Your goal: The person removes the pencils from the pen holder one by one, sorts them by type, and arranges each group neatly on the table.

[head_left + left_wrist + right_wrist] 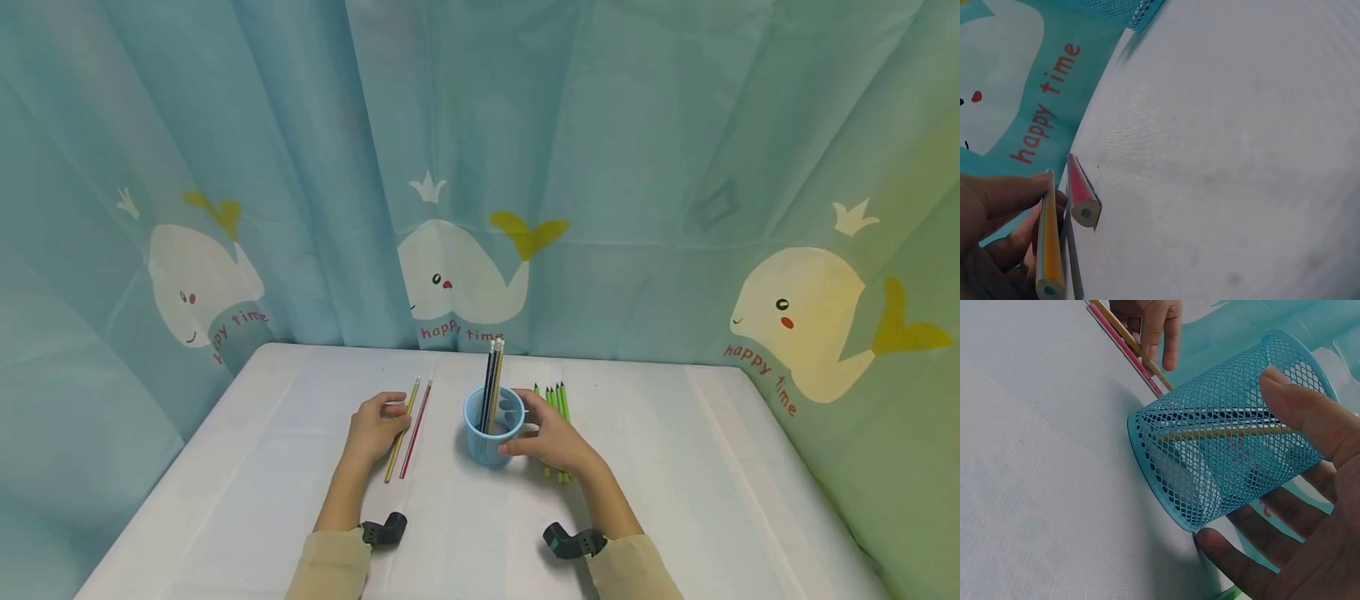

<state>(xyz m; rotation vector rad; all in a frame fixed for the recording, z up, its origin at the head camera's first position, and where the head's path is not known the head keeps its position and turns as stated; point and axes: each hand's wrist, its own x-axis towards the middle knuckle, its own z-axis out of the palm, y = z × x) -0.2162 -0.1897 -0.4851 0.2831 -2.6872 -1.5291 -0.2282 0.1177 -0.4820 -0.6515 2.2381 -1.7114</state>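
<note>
A blue mesh pencil cup [486,455] stands in the middle, held round its right side by my right hand [551,437]. The thumb [1300,409] lies against the mesh in the right wrist view, the other fingers on the far side. Inside the cup, dark and yellow pencils [492,375] lean with their eraser ends up. My left hand [377,429] pinches a yellow pencil [1051,250] between thumb and fingers. Right beside it, a red pencil [415,433] lies on the white table, its unsharpened end facing the left wrist camera.
Several green pencils [561,400] lie on the table [675,467] to the right of the cup, partly hidden by the right hand. A teal curtain [637,167] with whale prints hangs along the table's back edge.
</note>
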